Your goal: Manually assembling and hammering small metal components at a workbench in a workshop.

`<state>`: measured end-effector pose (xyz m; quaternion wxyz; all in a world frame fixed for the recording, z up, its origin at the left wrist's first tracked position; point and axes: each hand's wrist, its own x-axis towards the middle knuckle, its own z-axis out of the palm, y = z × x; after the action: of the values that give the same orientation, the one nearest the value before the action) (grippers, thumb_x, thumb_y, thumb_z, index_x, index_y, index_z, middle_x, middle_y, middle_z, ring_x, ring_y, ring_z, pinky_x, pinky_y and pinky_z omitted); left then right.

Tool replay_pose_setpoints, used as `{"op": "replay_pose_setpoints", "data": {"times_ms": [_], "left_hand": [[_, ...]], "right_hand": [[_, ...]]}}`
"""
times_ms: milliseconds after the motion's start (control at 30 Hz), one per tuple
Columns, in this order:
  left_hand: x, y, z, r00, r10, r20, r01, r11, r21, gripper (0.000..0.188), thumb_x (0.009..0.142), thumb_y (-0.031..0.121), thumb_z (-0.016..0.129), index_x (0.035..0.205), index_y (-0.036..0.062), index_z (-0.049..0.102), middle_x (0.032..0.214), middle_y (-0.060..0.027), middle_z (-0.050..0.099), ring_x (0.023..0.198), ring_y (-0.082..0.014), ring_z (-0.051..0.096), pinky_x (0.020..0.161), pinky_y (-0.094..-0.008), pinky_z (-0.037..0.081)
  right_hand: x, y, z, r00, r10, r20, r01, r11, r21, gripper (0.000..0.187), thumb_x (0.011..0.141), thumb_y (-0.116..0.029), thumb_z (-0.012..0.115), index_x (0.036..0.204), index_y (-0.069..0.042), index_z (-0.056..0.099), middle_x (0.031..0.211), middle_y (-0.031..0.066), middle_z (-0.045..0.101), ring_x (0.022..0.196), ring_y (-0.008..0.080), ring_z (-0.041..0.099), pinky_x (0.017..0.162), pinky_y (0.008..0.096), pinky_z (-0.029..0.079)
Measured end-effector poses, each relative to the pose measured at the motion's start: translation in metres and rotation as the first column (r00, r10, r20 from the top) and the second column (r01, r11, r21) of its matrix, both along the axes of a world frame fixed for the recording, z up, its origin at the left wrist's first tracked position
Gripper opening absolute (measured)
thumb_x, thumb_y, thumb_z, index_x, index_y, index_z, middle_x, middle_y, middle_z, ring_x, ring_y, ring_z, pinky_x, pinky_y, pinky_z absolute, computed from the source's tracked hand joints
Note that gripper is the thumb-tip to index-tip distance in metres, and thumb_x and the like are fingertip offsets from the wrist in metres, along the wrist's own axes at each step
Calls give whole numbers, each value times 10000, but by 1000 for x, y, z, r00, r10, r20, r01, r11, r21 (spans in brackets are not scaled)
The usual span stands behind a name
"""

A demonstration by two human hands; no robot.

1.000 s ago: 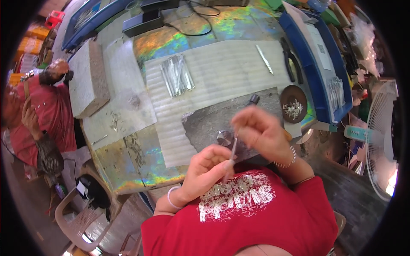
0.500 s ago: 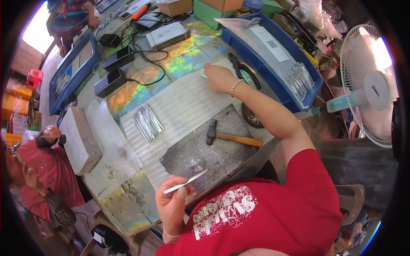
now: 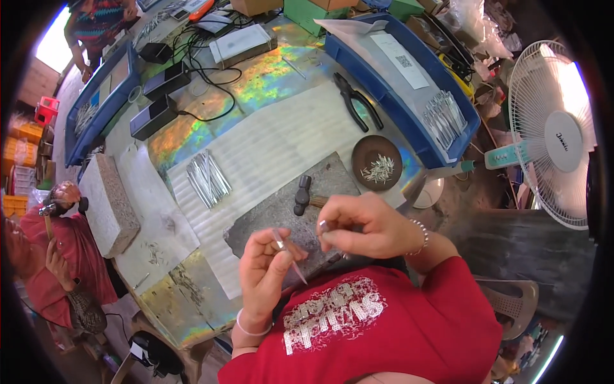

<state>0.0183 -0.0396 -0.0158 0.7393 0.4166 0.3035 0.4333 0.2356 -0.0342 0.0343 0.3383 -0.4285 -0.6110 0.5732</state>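
My left hand (image 3: 262, 272) is over the near edge of a dark stone slab (image 3: 265, 221), its fingers closed on a slim silver strip (image 3: 280, 240) that slants down toward my shirt. To its right, my right hand (image 3: 368, 227) pinches a small shiny metal piece (image 3: 323, 225), mostly hidden by the fingertips. The two hands are close but apart. Beyond them a hammer (image 3: 302, 195) lies on the slab, its wooden handle partly behind my right hand. A brown bowl (image 3: 362, 148) holding small silver pieces stands past the slab's far right corner.
A bundle of silver strips (image 3: 208, 179) lies on the white foam sheet (image 3: 268, 137). Black-handled pliers (image 3: 358, 105) rest beside a blue tray (image 3: 396, 118). A fan (image 3: 556, 137) stands at right. At left, a person (image 3: 64, 256) holds a hammer near a stone block (image 3: 115, 205).
My right hand has come back from the far side of the foam sheet to beside my left hand. The strip in my left hand has turned and now points downward. The person at left has raised a hammer.
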Motion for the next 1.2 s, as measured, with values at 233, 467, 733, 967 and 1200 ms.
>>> {"op": "replay_pose_setpoints", "data": {"times_ms": [233,467,733,967,1200], "left_hand": [[1,-5,3,1000,2,-17,-3,1000,-23,143,893,18,533,1028,-30,523,937,-92,612,874,-139,602,773,-254,479],[6,-4,-1,999,-22,-40,26,995,98,114,886,-33,533,1000,-33,532,967,-86,595,888,-122,609,756,-214,490],[5,-6,-2,985,46,-169,-25,992,126,94,865,-21,576,956,-32,554,831,-72,642,771,-81,607,676,-206,500],[2,-8,-1,953,37,-302,24,980,198,114,834,17,634,915,6,555,793,-75,661,724,-99,647,619,-219,498],[1,-8,1,959,-90,-269,123,986,109,111,860,44,609,890,-4,513,774,-85,669,711,-107,651,606,-228,501]], "right_hand": [[-17,-7,-7,943,-85,-321,-7,961,-276,184,945,-91,464,1060,18,557,780,36,583,603,56,556,545,178,447],[-30,-16,-12,904,-232,-360,106,936,-336,85,882,-20,563,958,6,535,770,31,575,601,49,577,527,193,472],[-33,-7,-19,984,-160,78,123,928,352,120,794,-24,656,889,17,595,721,92,578,542,141,519,480,237,376],[-36,-9,-16,984,-168,66,139,938,317,135,779,-27,675,886,10,601,687,85,594,555,129,545,486,230,395],[-34,-14,-14,990,-144,-2,144,985,92,98,812,-37,650,848,21,579,649,55,604,527,83,576,458,201,426]]}}
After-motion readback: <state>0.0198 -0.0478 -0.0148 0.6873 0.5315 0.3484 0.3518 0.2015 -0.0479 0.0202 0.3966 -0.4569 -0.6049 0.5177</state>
